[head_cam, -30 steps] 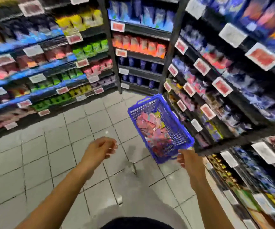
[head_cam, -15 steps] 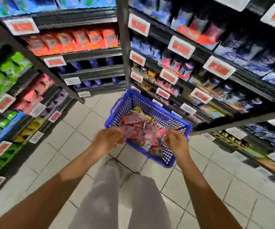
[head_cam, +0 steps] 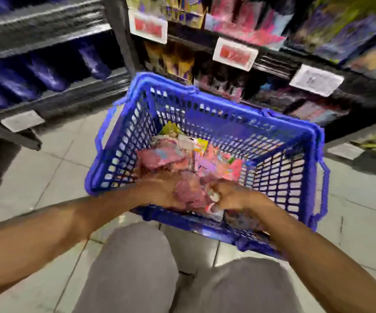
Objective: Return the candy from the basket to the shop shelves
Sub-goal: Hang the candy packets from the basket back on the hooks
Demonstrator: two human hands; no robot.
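Early stage: basket [head_cam: 205,114] mid-frame full of candy [head_cam: 182,154]. Your left hand [head_cam: 157,188] and right hand [head_cam: 234,195] both grip packets; nothing shelved yet.

- Basket [head_cam: 207,114]: blue plastic lattice, slightly glossy.
- Candy packets [head_cam: 159,157] under my hands: shiny pink film wrappers.
- Floor tiles [head_cam: 47,168]: smooth, pale, dull sheen.
- My trousers [head_cam: 135,267]: matt grey cloth.
- Shelves [head_cam: 47,98]: dark, ridged edges.

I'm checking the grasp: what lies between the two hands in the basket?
Head view: pink candy packets fill the gap between left hand and right hand.
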